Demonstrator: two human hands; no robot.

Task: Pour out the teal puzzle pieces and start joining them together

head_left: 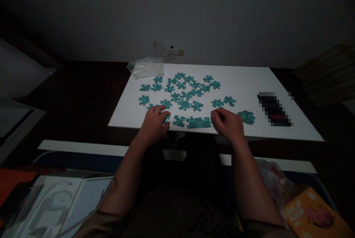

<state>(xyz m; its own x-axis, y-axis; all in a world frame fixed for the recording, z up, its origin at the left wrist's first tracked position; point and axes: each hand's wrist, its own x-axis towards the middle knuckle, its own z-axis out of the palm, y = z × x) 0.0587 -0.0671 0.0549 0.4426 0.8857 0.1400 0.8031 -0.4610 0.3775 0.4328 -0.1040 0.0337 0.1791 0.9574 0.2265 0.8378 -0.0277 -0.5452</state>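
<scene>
Near the front edge of the white table, my left hand [154, 124] curves its thumb and fingers around a teal puzzle piece [166, 119], which is partly hidden under it. Just to the right lies a single loose puzzle piece [179, 121]. Beside that is a short joined strip of puzzle pieces [198, 122]. My right hand [229, 123] rests at the strip's right end with its fingers curled in; whatever they hold is hidden. Many loose puzzle pieces [183, 104] are scattered beyond both hands, and a small heap of pieces [246, 117] sits right of my right hand.
A clear plastic bag [146, 67] lies at the table's far left corner. On the right of the table [249, 82] is a dark pixelated object [274, 110]. An open white box [55, 204] is at lower left, an orange puzzle box [316, 214] at lower right.
</scene>
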